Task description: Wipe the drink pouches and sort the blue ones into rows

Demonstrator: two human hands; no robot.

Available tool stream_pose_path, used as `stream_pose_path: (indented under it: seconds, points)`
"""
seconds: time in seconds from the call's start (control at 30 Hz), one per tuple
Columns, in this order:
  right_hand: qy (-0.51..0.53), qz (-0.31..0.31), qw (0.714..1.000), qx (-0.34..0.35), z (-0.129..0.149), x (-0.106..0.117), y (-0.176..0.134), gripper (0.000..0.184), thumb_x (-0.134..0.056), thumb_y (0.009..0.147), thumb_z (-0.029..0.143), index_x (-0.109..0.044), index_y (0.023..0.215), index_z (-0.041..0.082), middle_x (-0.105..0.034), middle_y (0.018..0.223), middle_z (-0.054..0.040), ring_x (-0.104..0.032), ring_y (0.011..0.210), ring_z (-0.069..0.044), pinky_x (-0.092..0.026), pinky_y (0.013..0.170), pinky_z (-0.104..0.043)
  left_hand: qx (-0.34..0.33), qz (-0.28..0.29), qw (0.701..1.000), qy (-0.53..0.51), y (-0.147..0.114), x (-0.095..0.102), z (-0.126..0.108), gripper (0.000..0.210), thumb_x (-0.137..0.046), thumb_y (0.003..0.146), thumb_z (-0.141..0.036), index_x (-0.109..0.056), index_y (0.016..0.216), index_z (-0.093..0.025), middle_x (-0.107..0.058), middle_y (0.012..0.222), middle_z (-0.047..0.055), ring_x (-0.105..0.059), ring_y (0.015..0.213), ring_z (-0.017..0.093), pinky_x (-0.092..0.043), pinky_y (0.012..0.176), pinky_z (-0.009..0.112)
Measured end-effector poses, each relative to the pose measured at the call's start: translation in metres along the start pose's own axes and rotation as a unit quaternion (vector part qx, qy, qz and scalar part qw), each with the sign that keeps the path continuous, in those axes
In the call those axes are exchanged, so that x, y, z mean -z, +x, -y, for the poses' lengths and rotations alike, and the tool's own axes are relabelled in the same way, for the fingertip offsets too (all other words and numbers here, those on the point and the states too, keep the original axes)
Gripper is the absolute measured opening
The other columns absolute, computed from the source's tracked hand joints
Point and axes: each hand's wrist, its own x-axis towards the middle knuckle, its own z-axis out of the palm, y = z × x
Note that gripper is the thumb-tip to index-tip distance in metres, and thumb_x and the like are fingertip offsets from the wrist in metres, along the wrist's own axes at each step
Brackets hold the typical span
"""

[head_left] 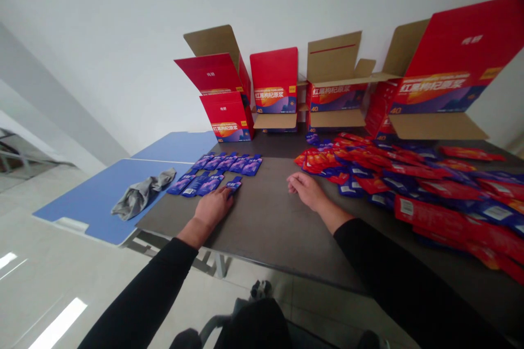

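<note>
My left hand (213,208) rests on the dark table with its fingers closed at the near edge of a blue spouted pouch (234,184). That pouch lies at the right end of a short front row of blue pouches (210,184). Behind it runs a second row of blue pouches (229,163), overlapping one another. My right hand (307,190) hovers over or rests on the table's middle, its fingers curled in and nothing showing in them. Just beyond it begins a large loose pile of red and blue pouches (368,166).
Several open red cartons (231,117) stand along the wall at the back, flaps raised or folded forward. At left, a blue table (94,191) adjoins the dark table (262,218) and bears a crumpled grey cloth (141,196). Red pouches (450,223) spread toward the right edge.
</note>
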Motion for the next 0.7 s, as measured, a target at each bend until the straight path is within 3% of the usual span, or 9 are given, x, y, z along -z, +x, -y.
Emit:
stream_pose_path:
  seconds: [0.1,0.37,0.7]
  points:
    - [0.001,0.002,1.0,0.0,-0.001,0.0,0.0,0.025,-0.055,0.085,0.045,-0.061,0.085,0.021,-0.062,0.071,0.0012,-0.06,0.062,-0.014,-0.047,0.062,-0.028,0.01,0.005,1.0,-0.018,0.001,-0.004,-0.001,0.05,-0.041,0.098,-0.043,-0.061,0.135,-0.016,-0.059,0.139,0.014,-0.062,0.121,0.025,-0.044,0.106,0.032]
    - [-0.007,0.003,1.0,0.003,-0.004,0.0,0.0,0.023,-0.055,0.086,0.044,-0.061,0.085,0.021,-0.062,0.07,0.0014,-0.061,0.062,-0.014,-0.047,0.062,-0.028,0.021,-0.002,0.999,-0.035,0.008,-0.006,-0.001,0.05,-0.039,0.099,-0.037,-0.059,0.135,-0.009,-0.06,0.136,0.019,-0.059,0.124,0.026,-0.042,0.108,0.034]
    - [-0.015,0.002,1.0,0.002,-0.002,0.001,0.0,0.024,-0.055,0.086,0.044,-0.061,0.085,0.021,-0.062,0.071,0.0008,-0.061,0.062,-0.014,-0.048,0.062,-0.028,0.014,-0.022,0.998,-0.049,0.012,-0.004,0.001,0.044,-0.042,0.098,-0.039,-0.066,0.123,-0.012,-0.066,0.126,0.017,-0.062,0.115,0.028,-0.044,0.102,0.037]
